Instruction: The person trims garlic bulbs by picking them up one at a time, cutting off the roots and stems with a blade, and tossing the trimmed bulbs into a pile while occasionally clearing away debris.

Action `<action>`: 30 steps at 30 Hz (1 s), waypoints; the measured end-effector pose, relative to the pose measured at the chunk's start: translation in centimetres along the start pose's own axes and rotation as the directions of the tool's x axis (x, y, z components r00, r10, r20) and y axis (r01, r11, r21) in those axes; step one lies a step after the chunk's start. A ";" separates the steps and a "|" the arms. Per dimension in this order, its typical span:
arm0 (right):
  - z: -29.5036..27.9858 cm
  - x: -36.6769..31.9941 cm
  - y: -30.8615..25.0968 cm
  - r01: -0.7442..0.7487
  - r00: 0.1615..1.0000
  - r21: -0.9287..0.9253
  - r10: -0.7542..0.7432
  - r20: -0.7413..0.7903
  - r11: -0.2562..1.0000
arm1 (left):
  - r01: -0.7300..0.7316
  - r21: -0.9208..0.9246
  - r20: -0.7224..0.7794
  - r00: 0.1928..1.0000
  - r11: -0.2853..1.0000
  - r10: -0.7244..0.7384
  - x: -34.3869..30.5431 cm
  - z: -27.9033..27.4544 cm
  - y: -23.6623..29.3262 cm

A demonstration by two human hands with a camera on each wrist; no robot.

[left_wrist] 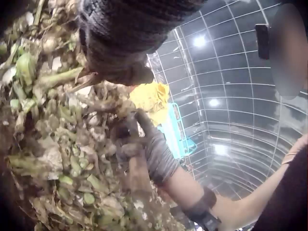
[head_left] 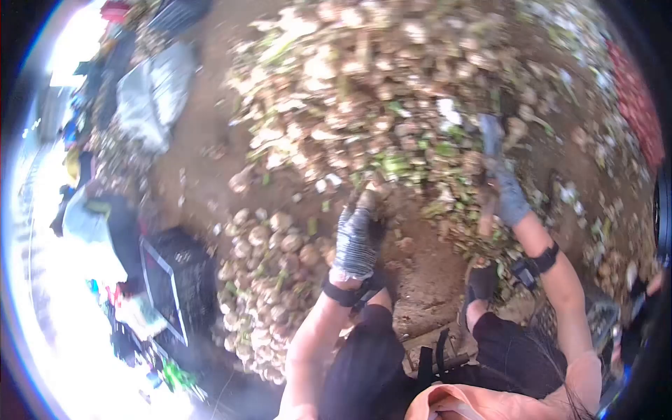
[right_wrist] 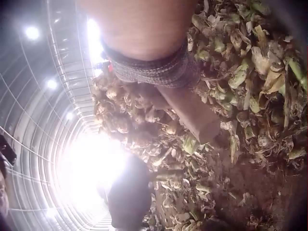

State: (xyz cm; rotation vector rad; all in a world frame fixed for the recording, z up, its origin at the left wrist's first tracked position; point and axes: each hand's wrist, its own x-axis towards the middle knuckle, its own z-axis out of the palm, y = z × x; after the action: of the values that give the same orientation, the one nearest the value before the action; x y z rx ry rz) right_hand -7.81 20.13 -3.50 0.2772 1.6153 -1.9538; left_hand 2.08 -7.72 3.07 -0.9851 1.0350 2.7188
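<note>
My left hand (head_left: 355, 241), in a grey striped glove, is low over the ground at the near edge of a garlic heap (head_left: 350, 77). Its fingertips meet a pale, blurred piece; whether they hold it is unclear. In the left wrist view the left glove (left_wrist: 127, 38) hangs above cut stalks and husks (left_wrist: 62, 159). To the right, my gloved right hand (head_left: 509, 197) grips a wooden handle (head_left: 486, 215), whose blunt end (right_wrist: 204, 129) sticks out below the glove in the right wrist view. A grey-blue, blurred part (head_left: 491, 133) extends beyond that hand.
Garlic bulbs (head_left: 269, 280) lie piled beside my left forearm. A black crate (head_left: 178, 287) and a white sack (head_left: 155, 94) are on the left, red net sacks (head_left: 633, 98) at the far right. My shoe (head_left: 481, 281) is below the right hand.
</note>
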 end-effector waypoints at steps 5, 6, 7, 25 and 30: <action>-2.9 2.8 4.9 -0.204 0.950 0.326 0.267 -0.164 0.923 | -0.255 -0.051 -0.517 0.834 0.965 0.193 -8.7 -8.4 12.3; -4.0 3.7 6.3 -0.232 0.939 0.379 0.308 -0.155 0.896 | -0.328 0.040 -0.468 0.828 0.944 0.308 -10.6 -13.0 14.8; -4.6 4.0 6.9 -0.260 0.930 0.410 0.342 -0.138 0.874 | -0.426 0.164 -0.341 0.821 0.889 0.457 -13.0 -18.3 17.9; 7.3 -2.7 -1.1 0.003 0.970 -0.319 0.074 0.230 0.948 | -0.069 0.830 0.190 0.968 0.554 -0.164 -2.1 1.1 0.3; 8.1 -3.1 -3.0 0.001 0.963 -0.571 0.153 0.221 0.821 | -0.325 0.775 0.394 0.919 0.541 -0.012 1.7 2.5 -5.3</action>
State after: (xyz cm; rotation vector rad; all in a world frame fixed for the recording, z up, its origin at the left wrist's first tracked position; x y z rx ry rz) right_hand -5.33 13.66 2.50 -0.1477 1.8797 -1.2945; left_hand 0.83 -2.32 0.39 -0.1984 2.0800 1.8920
